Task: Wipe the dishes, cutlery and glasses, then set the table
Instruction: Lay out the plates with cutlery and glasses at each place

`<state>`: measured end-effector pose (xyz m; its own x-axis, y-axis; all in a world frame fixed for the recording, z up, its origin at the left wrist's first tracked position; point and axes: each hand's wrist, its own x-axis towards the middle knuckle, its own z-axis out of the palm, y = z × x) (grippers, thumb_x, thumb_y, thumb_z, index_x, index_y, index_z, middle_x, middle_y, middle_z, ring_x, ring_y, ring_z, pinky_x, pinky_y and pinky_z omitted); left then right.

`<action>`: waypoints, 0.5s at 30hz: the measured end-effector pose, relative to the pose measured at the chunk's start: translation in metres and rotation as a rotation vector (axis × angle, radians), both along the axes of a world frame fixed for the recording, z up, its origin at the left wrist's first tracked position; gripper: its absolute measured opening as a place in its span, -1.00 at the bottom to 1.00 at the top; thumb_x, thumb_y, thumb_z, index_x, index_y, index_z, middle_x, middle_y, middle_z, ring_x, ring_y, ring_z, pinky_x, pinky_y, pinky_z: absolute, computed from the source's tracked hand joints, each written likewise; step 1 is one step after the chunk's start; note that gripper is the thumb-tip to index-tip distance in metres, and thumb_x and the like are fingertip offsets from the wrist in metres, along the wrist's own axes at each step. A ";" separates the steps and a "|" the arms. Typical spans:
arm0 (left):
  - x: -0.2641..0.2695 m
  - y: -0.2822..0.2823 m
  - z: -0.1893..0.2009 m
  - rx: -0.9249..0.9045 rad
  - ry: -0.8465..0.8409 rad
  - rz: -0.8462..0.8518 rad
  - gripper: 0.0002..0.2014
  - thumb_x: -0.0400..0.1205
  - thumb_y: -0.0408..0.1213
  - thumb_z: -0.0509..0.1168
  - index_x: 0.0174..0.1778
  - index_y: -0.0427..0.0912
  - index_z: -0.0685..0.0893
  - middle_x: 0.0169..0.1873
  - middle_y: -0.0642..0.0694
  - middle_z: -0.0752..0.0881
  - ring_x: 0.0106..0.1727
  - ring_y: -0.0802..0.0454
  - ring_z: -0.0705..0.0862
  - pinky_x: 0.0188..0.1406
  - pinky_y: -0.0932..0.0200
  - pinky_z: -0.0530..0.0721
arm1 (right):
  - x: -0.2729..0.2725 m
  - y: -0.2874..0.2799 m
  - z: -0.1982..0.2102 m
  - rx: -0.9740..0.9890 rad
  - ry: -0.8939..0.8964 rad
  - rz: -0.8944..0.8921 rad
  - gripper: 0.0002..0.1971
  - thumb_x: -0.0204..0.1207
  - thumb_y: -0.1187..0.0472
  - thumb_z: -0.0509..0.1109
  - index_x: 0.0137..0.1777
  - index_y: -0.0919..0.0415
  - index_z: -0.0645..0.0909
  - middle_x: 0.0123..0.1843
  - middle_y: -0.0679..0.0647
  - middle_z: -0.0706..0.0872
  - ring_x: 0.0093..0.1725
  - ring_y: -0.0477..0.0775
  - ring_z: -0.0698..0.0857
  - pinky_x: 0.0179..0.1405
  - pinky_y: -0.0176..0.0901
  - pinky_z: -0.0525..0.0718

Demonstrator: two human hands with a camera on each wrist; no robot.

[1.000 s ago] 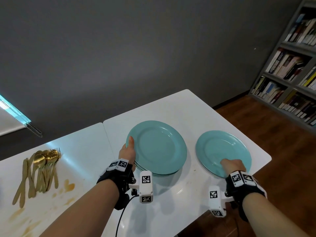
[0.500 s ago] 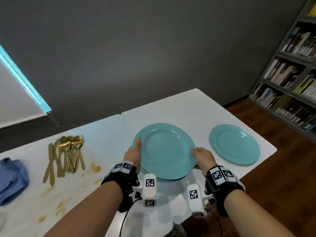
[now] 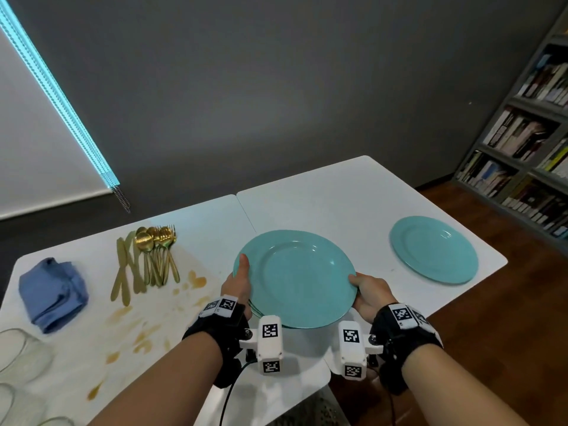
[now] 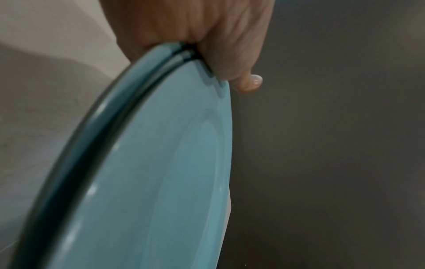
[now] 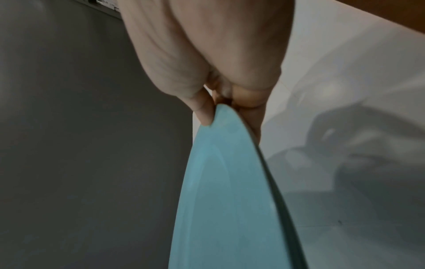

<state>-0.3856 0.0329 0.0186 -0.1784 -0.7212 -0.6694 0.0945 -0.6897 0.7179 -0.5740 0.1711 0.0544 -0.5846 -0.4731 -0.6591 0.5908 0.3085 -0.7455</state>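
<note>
A stack of teal plates (image 3: 296, 278) is held above the white table (image 3: 322, 195) near its front edge. My left hand (image 3: 241, 281) grips the stack's left rim with the thumb lying on top; the left wrist view shows the hand (image 4: 207, 36) closed round several rims of the stack (image 4: 149, 182). My right hand (image 3: 367, 292) pinches the right rim, thumb above and fingers beneath, as the right wrist view shows the hand (image 5: 218, 63) on the plate edge (image 5: 225, 200). One more teal plate (image 3: 433, 249) lies flat at the table's right end.
Gold cutlery (image 3: 147, 259) lies in a bunch at the left, with brown stains (image 3: 144, 327) on the tabletop below it. A folded blue cloth (image 3: 52, 292) sits further left, and clear glasses (image 3: 18, 355) stand at the lower left edge. A bookshelf (image 3: 528, 142) stands at the right.
My right hand let go of the single plate at the right and came over to grip the stack's right rim. The view turned left, bringing in the cloth and glasses.
</note>
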 end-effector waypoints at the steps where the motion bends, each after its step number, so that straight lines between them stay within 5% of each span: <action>1: 0.002 0.001 0.001 -0.006 0.011 0.005 -0.21 0.34 0.41 0.32 0.29 -0.14 0.57 0.13 -0.23 0.73 0.09 -0.32 0.73 0.09 -0.47 0.64 | 0.001 0.001 0.001 -0.009 -0.006 -0.001 -0.69 0.60 0.52 0.15 0.31 0.56 0.50 0.11 0.33 0.64 -0.09 0.29 0.65 -0.17 0.10 0.65; 8: 0.015 -0.013 -0.036 -0.032 -0.010 -0.020 -0.29 0.42 0.33 0.24 0.34 -0.12 0.56 0.18 -0.23 0.70 0.13 -0.33 0.70 0.12 -0.46 0.62 | 0.003 0.009 -0.002 -0.022 -0.041 -0.012 -0.68 0.64 0.45 0.11 0.35 0.49 0.47 0.04 0.27 0.67 -0.11 0.28 0.66 -0.24 0.13 0.64; 12: 0.025 -0.014 -0.028 -0.135 -0.186 -0.009 -0.16 0.34 0.41 0.12 0.37 -0.15 0.52 0.29 -0.28 0.63 0.23 -0.34 0.64 0.24 -0.35 0.61 | -0.003 0.013 -0.006 -0.014 -0.047 -0.095 -0.65 0.64 0.46 0.11 0.41 0.48 0.42 0.27 0.35 0.61 0.09 0.31 0.60 0.04 0.23 0.60; 15: 0.042 -0.019 -0.009 -0.225 -0.366 0.060 -0.24 0.58 0.33 0.05 0.51 -0.22 0.39 0.43 -0.33 0.50 0.37 -0.35 0.54 0.36 -0.28 0.52 | -0.009 0.021 -0.013 -0.004 -0.055 -0.153 -0.65 0.64 0.47 0.11 0.41 0.49 0.40 0.36 0.38 0.56 0.11 0.30 0.59 0.13 0.23 0.59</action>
